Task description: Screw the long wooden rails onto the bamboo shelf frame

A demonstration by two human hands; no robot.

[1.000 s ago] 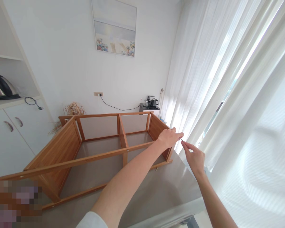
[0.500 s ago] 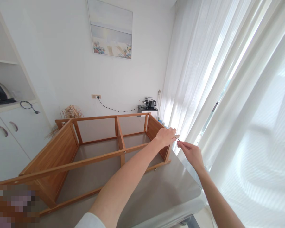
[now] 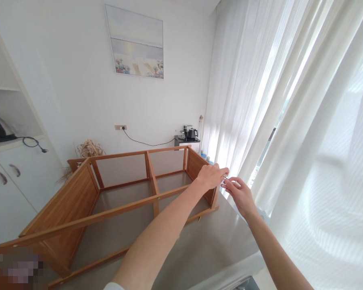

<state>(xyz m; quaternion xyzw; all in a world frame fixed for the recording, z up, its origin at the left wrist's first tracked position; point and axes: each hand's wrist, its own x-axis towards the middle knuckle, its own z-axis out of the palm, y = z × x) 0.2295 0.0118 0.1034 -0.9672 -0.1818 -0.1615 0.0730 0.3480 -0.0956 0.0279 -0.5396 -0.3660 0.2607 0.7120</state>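
Note:
A wooden shelf frame (image 3: pixel 153 197) lies on its side on a grey-topped table (image 3: pixel 224 237). My left hand (image 3: pixel 211 176) reaches across to the frame's right end, its fingers curled round the corner there. Close beside it, my right hand (image 3: pixel 238 195) pinches a thin metal hex key (image 3: pixel 225 177), whose tip meets the wood by my left fingers. The exact contact is hidden behind the left hand. A small bolt (image 3: pixel 199 219) sticks out of the lower rail.
White curtains (image 3: pixel 290 161) hang right beside my right arm. A blurred patch (image 3: pixel 15 268) covers the lower left corner. Behind the frame are dried plants (image 3: pixel 90 148) and a small stand with a black kettle (image 3: pixel 192 133). White cupboards (image 3: pixel 10 181) stand at left.
My right hand has moved slightly left, closer to my left hand, and its fingers have shifted on the hex key. The left hand stays at the frame's corner. The view has tilted slightly.

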